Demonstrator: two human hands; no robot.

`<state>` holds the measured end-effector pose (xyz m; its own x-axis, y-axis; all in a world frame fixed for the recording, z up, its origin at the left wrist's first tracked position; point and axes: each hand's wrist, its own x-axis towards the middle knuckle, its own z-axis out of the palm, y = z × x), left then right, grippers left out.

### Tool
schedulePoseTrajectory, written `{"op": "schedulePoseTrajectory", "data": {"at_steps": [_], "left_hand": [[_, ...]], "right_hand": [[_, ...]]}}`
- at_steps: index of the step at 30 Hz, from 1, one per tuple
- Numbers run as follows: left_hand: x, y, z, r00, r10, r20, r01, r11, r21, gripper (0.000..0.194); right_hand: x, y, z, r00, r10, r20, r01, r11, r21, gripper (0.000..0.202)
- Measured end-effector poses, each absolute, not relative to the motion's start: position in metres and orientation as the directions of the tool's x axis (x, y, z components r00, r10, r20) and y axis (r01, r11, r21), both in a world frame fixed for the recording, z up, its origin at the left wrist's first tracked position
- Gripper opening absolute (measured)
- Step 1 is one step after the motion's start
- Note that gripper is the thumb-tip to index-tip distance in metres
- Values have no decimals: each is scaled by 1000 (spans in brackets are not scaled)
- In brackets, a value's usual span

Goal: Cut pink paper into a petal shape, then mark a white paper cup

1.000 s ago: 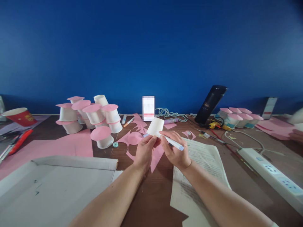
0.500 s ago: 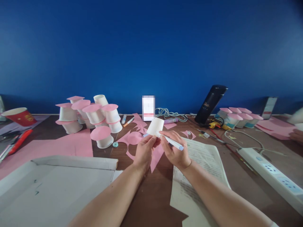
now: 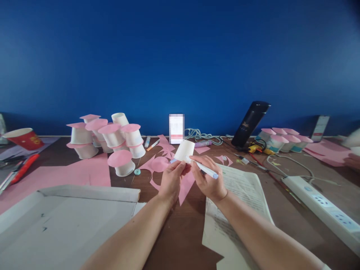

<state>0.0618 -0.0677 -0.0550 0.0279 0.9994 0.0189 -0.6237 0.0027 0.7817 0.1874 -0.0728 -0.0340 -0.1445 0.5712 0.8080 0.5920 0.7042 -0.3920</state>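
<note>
Near the middle, a white paper cup [image 3: 184, 150] is held tilted just above the table by my left hand [image 3: 173, 179], whose thumb and fingers pinch its lower edge. My right hand [image 3: 209, 178] grips a white marker [image 3: 206, 170] with a blue end, its other end at the cup's side. What the marker leaves on the cup is too small to tell. Beneath my hands lie pink paper scraps [image 3: 157, 165] with round cut-outs. To the left, white cups topped with pink paper [image 3: 111, 135] stand stacked, and a single one [image 3: 123, 165] sits in front.
A white cardboard tray [image 3: 90, 225] lies front left, with red-handled scissors [image 3: 25, 168] and a red cup [image 3: 24, 138] beyond. On the right are printed sheets [image 3: 239, 202], a power strip [image 3: 323, 208], a black bottle [image 3: 250, 123] and more covered cups [image 3: 281, 140]. Another person's hand [image 3: 353, 161] shows far right.
Almost nothing differs. The cup and marker stay nearly in place, with only a very slight shift of my hands.
</note>
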Motion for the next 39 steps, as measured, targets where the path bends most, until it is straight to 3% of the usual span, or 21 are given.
{"op": "schedulePoseTrajectory", "data": {"at_steps": [39], "left_hand": [[61,-68,-51,8,1000,-13,-652,15,758,19]], "right_hand": [[187,-74,-34,-156,572,806,588,709,-389,17]]}}
